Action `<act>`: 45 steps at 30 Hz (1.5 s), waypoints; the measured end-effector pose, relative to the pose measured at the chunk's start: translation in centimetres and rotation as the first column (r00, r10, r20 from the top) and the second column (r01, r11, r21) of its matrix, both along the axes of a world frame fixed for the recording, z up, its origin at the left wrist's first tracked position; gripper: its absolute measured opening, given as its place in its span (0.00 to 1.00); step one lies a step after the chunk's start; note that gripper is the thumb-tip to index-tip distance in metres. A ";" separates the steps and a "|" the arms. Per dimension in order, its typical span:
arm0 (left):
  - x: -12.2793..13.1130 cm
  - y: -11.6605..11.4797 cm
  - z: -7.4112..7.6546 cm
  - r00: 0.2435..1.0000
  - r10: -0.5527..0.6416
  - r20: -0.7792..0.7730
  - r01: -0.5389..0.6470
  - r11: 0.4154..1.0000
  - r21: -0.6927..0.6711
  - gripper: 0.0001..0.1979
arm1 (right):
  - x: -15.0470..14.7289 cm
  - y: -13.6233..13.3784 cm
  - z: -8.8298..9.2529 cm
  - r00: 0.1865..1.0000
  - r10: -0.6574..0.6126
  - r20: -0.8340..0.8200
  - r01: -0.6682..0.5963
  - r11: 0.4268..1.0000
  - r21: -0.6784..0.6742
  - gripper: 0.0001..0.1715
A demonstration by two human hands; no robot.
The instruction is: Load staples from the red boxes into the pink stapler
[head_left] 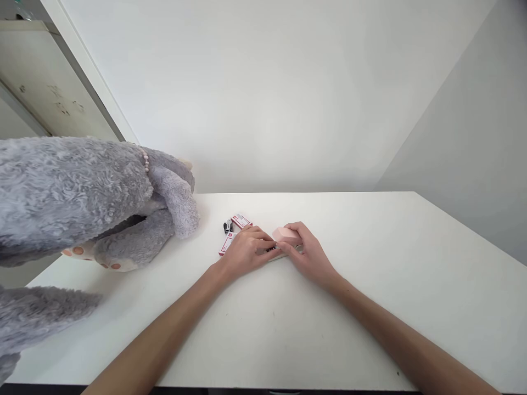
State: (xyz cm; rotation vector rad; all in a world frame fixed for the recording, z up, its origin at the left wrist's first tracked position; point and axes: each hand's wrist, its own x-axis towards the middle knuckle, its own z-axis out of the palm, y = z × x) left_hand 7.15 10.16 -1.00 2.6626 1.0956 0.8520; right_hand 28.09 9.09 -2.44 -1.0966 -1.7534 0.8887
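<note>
Near the middle of the white table (263, 323), both hands meet at a pink stapler (287, 236). Its pink upper part is lifted, with my right hand (309, 255) wrapped round it and the thumb at its inner side. From the left, my left hand (249, 251) is closed, its fingertips pinched at the small dark part between the hands. Fingers hide most of the base. Close behind my left hand lie two small red-and-white boxes, one upper box (241, 221) and one lower box (227, 243). A small black clip-like object (228, 226) sits beside them.
A large grey plush toy (74, 192) leans over the table's left side, its limbs resting on the top. A white wall (263, 99) rises behind the table. A pale cabinet (49, 82) stands at the far left.
</note>
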 end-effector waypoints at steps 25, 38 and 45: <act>0.3 0.1 -0.5 0.999 0.028 -0.017 -0.029 0.999 -0.045 0.11 | 0.0 0.2 0.5 0.977 0.020 -0.214 -0.047 0.992 -0.119 0.23; 0.3 0.1 -0.1 0.999 0.011 -0.033 -0.013 0.997 -0.071 0.09 | 1.2 2.4 0.9 0.838 -0.140 -0.528 0.027 0.976 -0.215 0.29; 0.2 0.0 0.0 0.998 0.023 -0.050 -0.026 0.998 -0.056 0.11 | 2.7 3.9 -0.5 0.741 -0.381 -0.554 0.202 0.912 -0.358 0.17</act>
